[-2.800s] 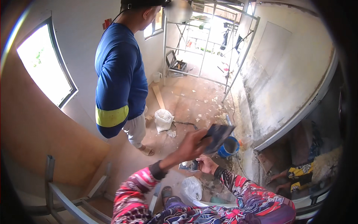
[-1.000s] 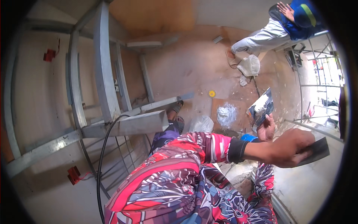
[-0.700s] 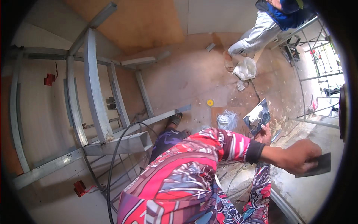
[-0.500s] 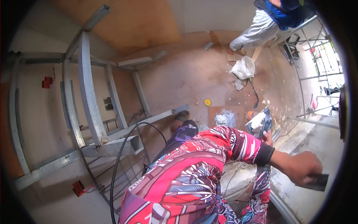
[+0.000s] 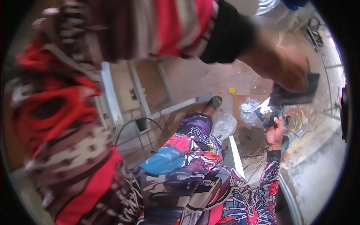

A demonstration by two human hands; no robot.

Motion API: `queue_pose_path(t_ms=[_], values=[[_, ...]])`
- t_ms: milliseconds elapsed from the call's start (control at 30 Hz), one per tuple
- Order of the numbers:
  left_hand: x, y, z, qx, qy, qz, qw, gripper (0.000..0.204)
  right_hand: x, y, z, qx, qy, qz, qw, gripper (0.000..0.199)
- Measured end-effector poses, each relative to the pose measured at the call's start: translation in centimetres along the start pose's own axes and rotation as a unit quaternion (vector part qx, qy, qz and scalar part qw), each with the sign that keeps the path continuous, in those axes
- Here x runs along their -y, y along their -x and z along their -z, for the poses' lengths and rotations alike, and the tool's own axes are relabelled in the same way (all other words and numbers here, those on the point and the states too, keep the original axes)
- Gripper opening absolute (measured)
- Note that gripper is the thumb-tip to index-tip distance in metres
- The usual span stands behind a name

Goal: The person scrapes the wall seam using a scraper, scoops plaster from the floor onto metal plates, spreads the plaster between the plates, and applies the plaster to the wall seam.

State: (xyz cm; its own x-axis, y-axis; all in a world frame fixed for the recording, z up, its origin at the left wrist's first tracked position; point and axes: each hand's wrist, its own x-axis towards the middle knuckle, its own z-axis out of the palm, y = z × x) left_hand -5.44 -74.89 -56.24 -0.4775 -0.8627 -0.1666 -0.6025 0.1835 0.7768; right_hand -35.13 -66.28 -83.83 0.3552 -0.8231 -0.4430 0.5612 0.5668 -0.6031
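My left arm, in a pink-patterned sleeve with a dark cuff, crosses the upper view. At its end my left hand [image 5: 294,69], blurred, is closed around a wide dark scraper [image 5: 298,92]. Below it, my right hand [image 5: 275,132] comes up from the lower right, gripping a wide flat blade [image 5: 268,119] that carries white putty [image 5: 265,108]. The dark scraper is close above this blade and overlaps it in view; whether they touch I cannot tell.
A board [image 5: 240,100] with a white smear lies on the floor, a yellow disc [image 5: 232,90] beyond it. A clear plastic bag [image 5: 224,126] is beside my leg. A metal frame [image 5: 180,105] stands at left. Another person's light trousers [image 5: 268,6] show at the top.
My left arm has swung up across the view, bringing the dark scraper from the lower right to above the putty-covered blade. The view has shifted, showing more of my legs. Both hands keep their tools.
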Motion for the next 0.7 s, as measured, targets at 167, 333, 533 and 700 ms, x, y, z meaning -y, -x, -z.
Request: queue_pose_path(t_ms=[167, 333, 533, 700], values=[[3.3, 10.9, 3.5, 0.008, 0.064, 0.154, 0.986, 0.035, 0.0, 0.3, 1.5, 0.008, 0.006, -0.028, 1.000, 0.041], [8.0, 23.7, 1.0, -0.109, 0.491, 0.328, 0.800, 0.033, -0.4, 0.3, -0.5, 0.031, 0.004, -0.034, 0.999, 0.040], [8.4, 29.4, -8.2, -0.227, 0.607, 0.343, 0.680, 0.032, -0.6, -0.4, 2.1, 0.041, -0.011, -0.030, 0.999, 0.041], [7.1, 32.8, -15.4, -0.272, 0.592, 0.336, 0.680, 0.035, -1.4, 0.0, -0.2, 0.045, 0.020, -0.039, 0.998, 0.038]])
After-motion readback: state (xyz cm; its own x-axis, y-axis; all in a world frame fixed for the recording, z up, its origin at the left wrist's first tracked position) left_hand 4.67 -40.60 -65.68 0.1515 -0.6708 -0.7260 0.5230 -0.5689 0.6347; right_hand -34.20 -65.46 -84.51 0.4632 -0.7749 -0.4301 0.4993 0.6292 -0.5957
